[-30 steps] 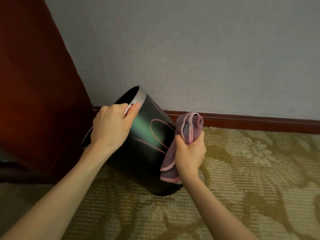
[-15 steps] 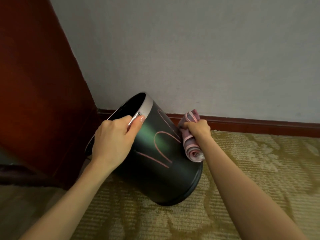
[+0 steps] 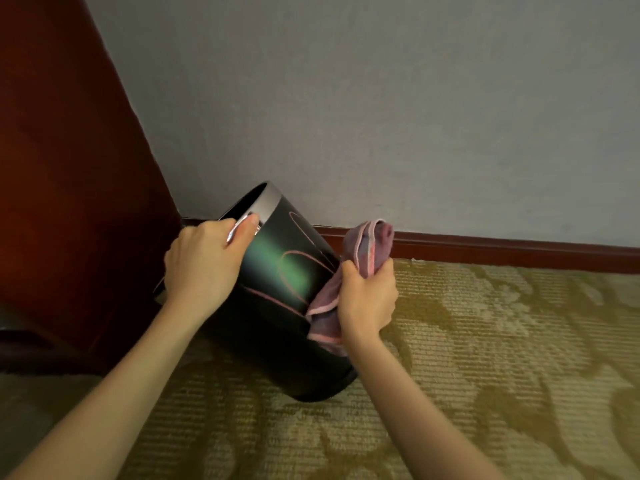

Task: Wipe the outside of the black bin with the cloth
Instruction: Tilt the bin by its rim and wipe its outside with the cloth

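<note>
Left hand [image 3: 201,268] clamps rim of tilted black bin [image 3: 277,306]. Right hand [image 3: 367,299] fisted around cloth [image 3: 367,247], right of bin. Press flat; rotate bin between strokes.

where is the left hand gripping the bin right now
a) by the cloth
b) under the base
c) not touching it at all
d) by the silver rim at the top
d: the left hand is closed over the silver rim of the tilted black bin, while the right hand holds the cloth against the bin's side.
</note>
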A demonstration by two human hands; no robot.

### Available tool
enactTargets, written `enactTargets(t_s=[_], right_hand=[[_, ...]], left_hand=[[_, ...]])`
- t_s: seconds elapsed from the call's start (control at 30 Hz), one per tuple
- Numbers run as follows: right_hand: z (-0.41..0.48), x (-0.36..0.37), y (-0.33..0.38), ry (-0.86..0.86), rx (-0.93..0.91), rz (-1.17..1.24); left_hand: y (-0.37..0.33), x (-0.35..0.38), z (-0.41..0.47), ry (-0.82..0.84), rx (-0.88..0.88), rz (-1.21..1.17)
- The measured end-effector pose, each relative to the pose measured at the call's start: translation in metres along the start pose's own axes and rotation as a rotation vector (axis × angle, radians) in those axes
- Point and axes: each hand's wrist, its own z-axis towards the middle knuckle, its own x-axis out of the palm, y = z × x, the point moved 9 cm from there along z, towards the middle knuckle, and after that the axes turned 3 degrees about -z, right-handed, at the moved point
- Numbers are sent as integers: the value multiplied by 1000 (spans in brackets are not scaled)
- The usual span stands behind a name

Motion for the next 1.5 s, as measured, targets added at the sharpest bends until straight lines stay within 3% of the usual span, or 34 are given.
enactTargets(t_s=[0.43,0.77,1.2,1.5], right_hand=[[-54,9,0,56,-92,81],[-12,28,41,123,-206,-132],[79,86,41,454,17,-339],[69,48,27,256,26,-131]], left_hand=[[-11,1,5,-15,52,57],[2,-6,1,2,44,-17],[-5,-5,-17,28,93,-54],[-24,1,-13,32,39,43]])
